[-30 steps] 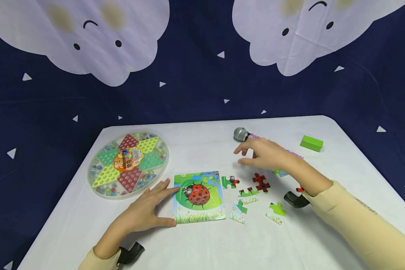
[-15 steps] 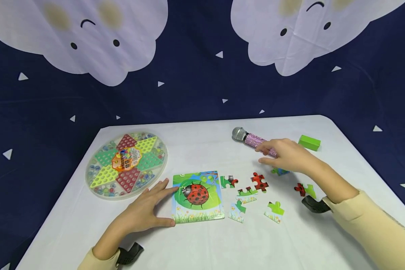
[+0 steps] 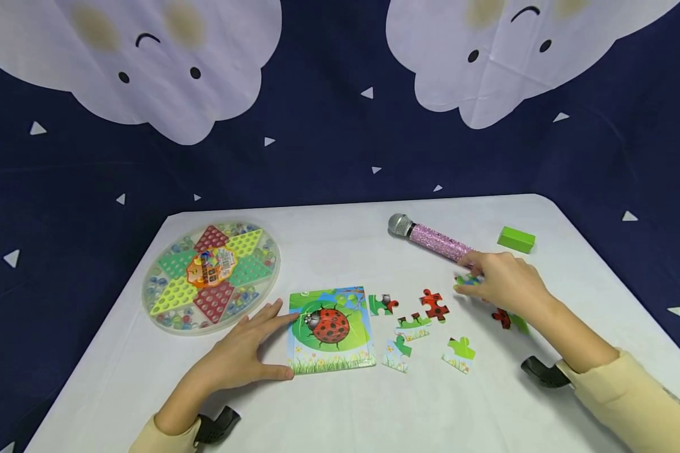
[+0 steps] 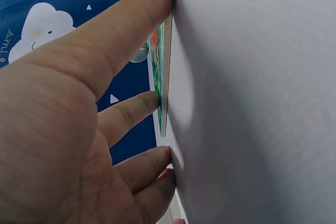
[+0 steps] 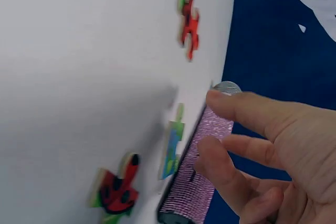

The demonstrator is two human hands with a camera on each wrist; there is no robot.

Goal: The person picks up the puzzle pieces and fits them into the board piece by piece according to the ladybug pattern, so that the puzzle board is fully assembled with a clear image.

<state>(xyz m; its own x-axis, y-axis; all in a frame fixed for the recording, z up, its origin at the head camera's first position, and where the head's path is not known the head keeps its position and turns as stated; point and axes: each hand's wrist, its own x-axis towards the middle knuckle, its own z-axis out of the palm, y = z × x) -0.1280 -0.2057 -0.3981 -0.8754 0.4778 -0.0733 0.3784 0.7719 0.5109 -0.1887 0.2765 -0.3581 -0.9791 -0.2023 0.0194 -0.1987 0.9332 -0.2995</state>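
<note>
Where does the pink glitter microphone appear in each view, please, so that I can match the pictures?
Head: the microphone lies right of centre, its handle end by the right hand.
Left wrist: top, left of centre, partly hidden behind the left thumb.
Right wrist: low, slightly right of centre, partly behind the fingers.
Shared landmark: the dark-blue backdrop with white triangles.

I see rnd marble game board (image 3: 211, 268) w/ coloured triangles far L, pink glittery mic (image 3: 437, 241) & grn block (image 3: 516, 240) back R, navy cloud backdrop (image 3: 317, 167) behind
</note>
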